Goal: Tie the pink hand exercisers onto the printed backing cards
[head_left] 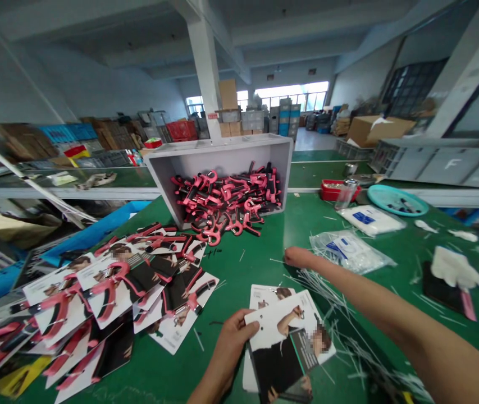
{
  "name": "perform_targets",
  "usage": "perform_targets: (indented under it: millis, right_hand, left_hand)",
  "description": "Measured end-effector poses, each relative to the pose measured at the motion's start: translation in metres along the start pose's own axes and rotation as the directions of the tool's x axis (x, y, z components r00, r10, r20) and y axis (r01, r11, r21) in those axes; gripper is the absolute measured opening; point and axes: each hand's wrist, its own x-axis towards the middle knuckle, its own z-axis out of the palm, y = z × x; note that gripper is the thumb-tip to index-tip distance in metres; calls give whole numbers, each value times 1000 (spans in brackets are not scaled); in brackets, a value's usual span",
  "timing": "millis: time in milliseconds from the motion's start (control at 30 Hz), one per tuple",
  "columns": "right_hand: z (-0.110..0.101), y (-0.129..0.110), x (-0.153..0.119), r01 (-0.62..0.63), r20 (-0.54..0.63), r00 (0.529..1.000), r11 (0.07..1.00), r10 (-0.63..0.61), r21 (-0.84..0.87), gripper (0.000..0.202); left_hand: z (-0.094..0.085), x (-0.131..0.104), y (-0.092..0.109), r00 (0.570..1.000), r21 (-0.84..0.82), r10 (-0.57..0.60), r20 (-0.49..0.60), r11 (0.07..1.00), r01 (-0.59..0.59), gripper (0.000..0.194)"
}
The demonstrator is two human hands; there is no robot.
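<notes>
My left hand (236, 336) is closed on the edge of a printed cardboard card (270, 336), thumb on top near two small holes. Beneath it lies another card (250, 370). My right hand (297, 257) is stretched forward over the green table, fingers curled and mostly hidden. A thin white plastic tie (277, 260) shows at its fingertips; whether it is gripped is unclear. Many loose ties (327, 289) lie scattered below my right forearm. Ahead, a grey bin (222, 147) tipped on its side holds pink and black hand grips (231, 193) with springs.
At the left, cards with hand grips attached (108, 292) lie in an overlapping heap. To the right are plastic bags (352, 252), a red box (329, 191), a turquoise tray (397, 200) and a white glove (458, 269). A grey crate (445, 163) stands behind them.
</notes>
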Motion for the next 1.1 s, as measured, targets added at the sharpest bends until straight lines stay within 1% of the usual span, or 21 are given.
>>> perform_targets:
  millis: [67, 133, 233, 300, 367, 433, 500, 533, 633, 667, 700, 733, 767, 800, 867, 933, 1033, 1100]
  right_hand:
    - [-5, 0, 0, 31, -23, 999, 995, -29, 95, 31]
    - [-12, 1, -4, 67, -70, 996, 974, -53, 215, 29]
    - [-21, 3, -21, 134, -154, 985, 895, -74, 425, 24]
    - [-21, 3, -43, 184, -191, 977, 807, -90, 560, 23]
    - [-16, 0, -68, 223, -210, 972, 706, -108, 672, 23]
    - [-9, -7, -92, 239, -216, 970, 616, -113, 751, 26]
    - [-3, -16, -112, 237, -215, 971, 547, -105, 803, 30]
    - [0, -21, -120, 232, -209, 973, 498, -102, 836, 31]
    - [2, -41, -147, 229, -202, 972, 283, -120, 931, 28]
    - [3, -48, -156, 253, -230, 965, 219, -123, 942, 26]
    - [3, -56, -166, 294, -278, 954, 182, -112, 938, 24]
    - [5, -63, -177, 350, -341, 937, 184, -79, 919, 21]
    - [8, -71, -187, 408, -412, 911, 219, -30, 886, 18]
    - [12, -77, -196, 457, -482, 876, 281, 22, 844, 16]
    - [24, -88, -210, 508, -598, 796, 435, 92, 744, 11]
    - [38, -96, -218, 525, -672, 735, 551, 91, 648, 9]
    - [54, -101, -219, 557, -736, 676, 630, 35, 542, 9]
    - [60, -103, -215, 581, -769, 638, 675, -31, 454, 12]
  left_hand:
    - [5, -1, 2, 999, -10, 16, 32, 1000, -16, 40]
    - [6, -4, 8, 998, 1, 32, 59, 999, -32, 39]
    - [0, -13, 20, 998, 34, 32, 54, 999, -34, 37]
    - [-5, -20, 28, 999, 57, 31, 40, 998, -33, 35]
    - [-7, -26, 34, 999, 80, 32, 39, 996, -35, 35]
    - [-6, -28, 37, 998, 94, 31, 57, 995, -36, 34]
    - [-3, -27, 37, 996, 102, 32, 86, 994, -40, 34]
    - [-1, -27, 36, 994, 104, 36, 103, 994, -46, 33]
    - [4, -27, 32, 989, 119, 54, 136, 990, -71, 32]
    - [5, -27, 31, 988, 126, 59, 141, 989, -77, 32]
    - [6, -28, 30, 988, 132, 65, 143, 988, -84, 32]
    - [6, -29, 29, 988, 136, 70, 140, 987, -89, 33]
    - [6, -30, 29, 988, 137, 75, 135, 986, -94, 33]
    - [7, -30, 28, 988, 136, 81, 129, 986, -98, 33]
    - [8, -31, 27, 989, 132, 91, 120, 985, -107, 34]
    - [10, -31, 26, 988, 136, 95, 123, 984, -111, 34]
    - [13, -32, 24, 985, 146, 96, 147, 982, -117, 36]
    - [14, -33, 22, 983, 154, 97, 156, 981, -121, 37]
